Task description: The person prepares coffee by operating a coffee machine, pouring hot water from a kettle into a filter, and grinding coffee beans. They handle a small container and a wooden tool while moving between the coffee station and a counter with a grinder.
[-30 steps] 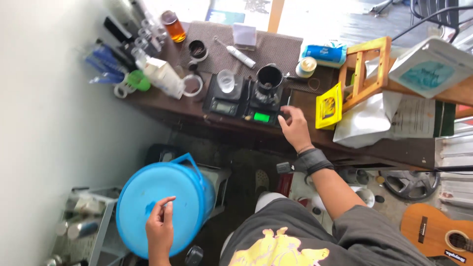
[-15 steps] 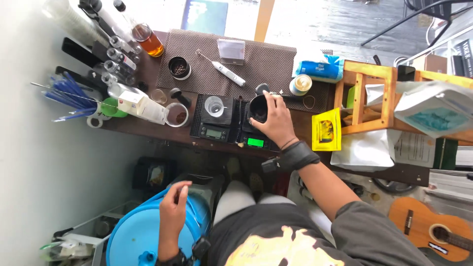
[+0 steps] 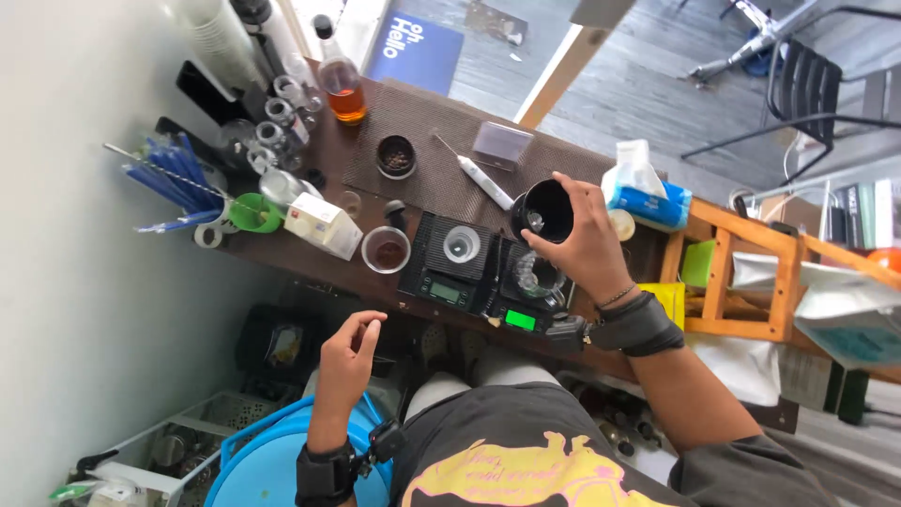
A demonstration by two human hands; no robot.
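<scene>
the right hand is gripping a round black cup, lifted and tilted above the right of 2 black digital scales near the counter's front edge, its contents apparently not yet poured into the glass there, while the left hand is hovering loosely curled, holding nothing, below that edge.

Bright daylight — sharp, wide-angle distortion

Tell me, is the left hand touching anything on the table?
No, the left hand hangs free below the table edge, fingers curled on nothing, while the right hand holds the black cup.

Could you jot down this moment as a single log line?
right hand: grips black cup, lifted over right scale | left hand: empty, below table edge
</scene>
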